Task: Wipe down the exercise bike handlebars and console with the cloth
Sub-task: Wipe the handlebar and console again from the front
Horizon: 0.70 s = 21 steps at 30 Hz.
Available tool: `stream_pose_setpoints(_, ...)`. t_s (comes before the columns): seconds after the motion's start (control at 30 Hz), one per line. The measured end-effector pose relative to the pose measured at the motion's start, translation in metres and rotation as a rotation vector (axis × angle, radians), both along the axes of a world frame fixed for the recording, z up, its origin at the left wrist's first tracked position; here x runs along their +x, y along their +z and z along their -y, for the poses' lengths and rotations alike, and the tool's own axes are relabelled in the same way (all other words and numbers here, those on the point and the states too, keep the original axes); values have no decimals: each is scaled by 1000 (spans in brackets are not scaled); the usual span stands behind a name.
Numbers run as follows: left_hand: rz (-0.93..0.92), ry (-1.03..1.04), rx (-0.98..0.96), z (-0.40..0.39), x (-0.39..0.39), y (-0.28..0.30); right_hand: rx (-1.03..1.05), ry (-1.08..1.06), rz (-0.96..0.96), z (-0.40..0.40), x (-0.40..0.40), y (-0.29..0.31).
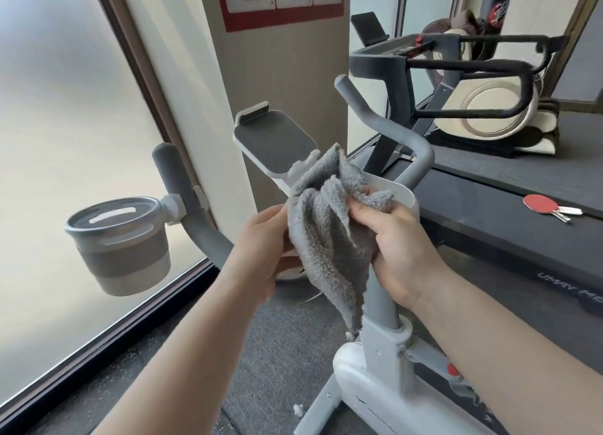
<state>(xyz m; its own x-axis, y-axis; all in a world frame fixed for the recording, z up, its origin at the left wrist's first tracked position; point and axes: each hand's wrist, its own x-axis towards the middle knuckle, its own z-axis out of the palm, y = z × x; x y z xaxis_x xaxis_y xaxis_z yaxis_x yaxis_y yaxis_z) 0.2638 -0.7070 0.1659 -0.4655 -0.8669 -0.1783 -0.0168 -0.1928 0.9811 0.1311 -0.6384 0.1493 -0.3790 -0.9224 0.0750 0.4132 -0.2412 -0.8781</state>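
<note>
head | both hands are bunching a fluffy grey cloth [326, 238] before the bike's flat console [277, 141] | right hand [401, 245] is gripping folds | left hand [264, 245] is pinching its edge | curved matte handlebars [391, 124] are flanking

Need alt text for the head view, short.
Two bare hands hold a fluffy grey cloth in front of a white exercise bike's console tray: the right hand grips its upper part, the left hand holds its left edge. A grey cup holder hangs on the left handlebar.
</note>
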Motion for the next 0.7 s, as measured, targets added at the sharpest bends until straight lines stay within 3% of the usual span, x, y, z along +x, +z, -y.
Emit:
stream_pose_setpoints(0.13, -45, -222, 90, 1, 4, 5, 0, -63, -147, 2, 0, 10)
stream_pose_setpoints(0.23, 28, -206, 11, 7, 8, 13, -43, -28, -25, -2, -9, 13)
stream_pose_setpoints(0.37, 34, -139, -160, 17, 23, 21, -12, -225, 55, -14, -25, 6)
stream_pose_setpoints(0.47, 44, -91, -330, 14, 24, 29, 149, -475, -130, -17, -32, -4)
stream_pose_setpoints(0.57, 41, -103, -360, 10, 19, 33, 4, -745, -418, -20, -30, -2)
stream_pose_setpoints(0.63, 35, -140, -323, 5, 14, 37, -102, -577, -765, -20, -21, 1)
stream_pose_setpoints(0.7, 13, -141, -287, 3, 9, 39, -36, -210, -903, -12, -5, 0)
